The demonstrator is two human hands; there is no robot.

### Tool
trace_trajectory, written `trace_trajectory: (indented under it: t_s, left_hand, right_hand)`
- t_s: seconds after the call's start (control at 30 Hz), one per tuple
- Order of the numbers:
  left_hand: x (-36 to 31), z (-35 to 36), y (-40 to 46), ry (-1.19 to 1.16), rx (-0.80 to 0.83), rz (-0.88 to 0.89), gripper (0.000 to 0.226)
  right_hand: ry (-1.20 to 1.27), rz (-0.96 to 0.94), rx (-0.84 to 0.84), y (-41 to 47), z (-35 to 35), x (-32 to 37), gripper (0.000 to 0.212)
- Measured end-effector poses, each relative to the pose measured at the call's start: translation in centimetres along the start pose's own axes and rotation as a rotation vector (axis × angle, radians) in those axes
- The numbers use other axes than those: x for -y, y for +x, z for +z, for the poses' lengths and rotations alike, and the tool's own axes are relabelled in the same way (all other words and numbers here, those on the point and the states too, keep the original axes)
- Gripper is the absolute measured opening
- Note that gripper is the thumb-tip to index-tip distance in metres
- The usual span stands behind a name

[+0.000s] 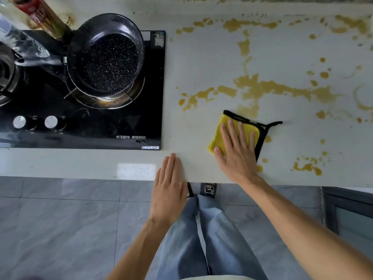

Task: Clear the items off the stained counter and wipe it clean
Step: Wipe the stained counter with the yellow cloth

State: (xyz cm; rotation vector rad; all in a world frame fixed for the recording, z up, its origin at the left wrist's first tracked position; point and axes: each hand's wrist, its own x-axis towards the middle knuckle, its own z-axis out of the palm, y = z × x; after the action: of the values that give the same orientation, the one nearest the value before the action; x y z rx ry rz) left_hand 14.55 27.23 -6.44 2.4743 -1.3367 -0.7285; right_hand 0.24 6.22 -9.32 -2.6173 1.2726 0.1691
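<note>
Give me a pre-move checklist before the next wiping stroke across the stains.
1. Cloth under the wiping hand: ok. The right hand presses flat on the yellow cloth, fingers straight.
2. Cloth lying flat on the counter: ok.
3. Wiping path free of items: ok. Only the yellow-brown stains show beyond the cloth.
4. Counter already clean: not ok. Stains spread beyond and to the right of the cloth.
5. Bracing hand: ok. The left hand rests open at the counter's front edge.
6. Clearance from the pan on the stove: ok, both lie well to the left.
</note>
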Motion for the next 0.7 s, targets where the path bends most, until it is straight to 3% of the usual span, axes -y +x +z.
trace_trajectory:
  t_s: [0.13, 0.23, 0.37, 0.5, 0.7]
  left_hand:
    - [-0.3, -0.5, 0.3, 0.057, -0.004, 0.005, 0.072]
    - [-0.8, -1.2, 1.2, 0.079, -0.049, 0.027, 0.059]
    - [-1.8, -1.6, 2.8, 0.11, -0.06, 0.048, 0.061]
    - [-2.8, -1.1, 3.2, 0.132, -0.026, 0.033, 0.06]
    - [-2.9, -0.9, 3.0, 0.142, -0.032, 0.026, 0.06]
  right_hand:
    - [0.015, 0.077, -0.007, 1.3, -0.1, 1.8, 0.072]
    - [0.003, -0.009, -0.01, -1.8, 0.6, 1.5, 0.072]
    - [-0.041, -0.101, -0.021, -6.9, 1.3, -2.0, 0.072]
    - [-0.078, -0.136, 0.009, -6.5, 0.5, -5.7, 0.071]
    - [-0.047, 0.058, -0.042, -0.1, -0.6, -4.4, 0.069]
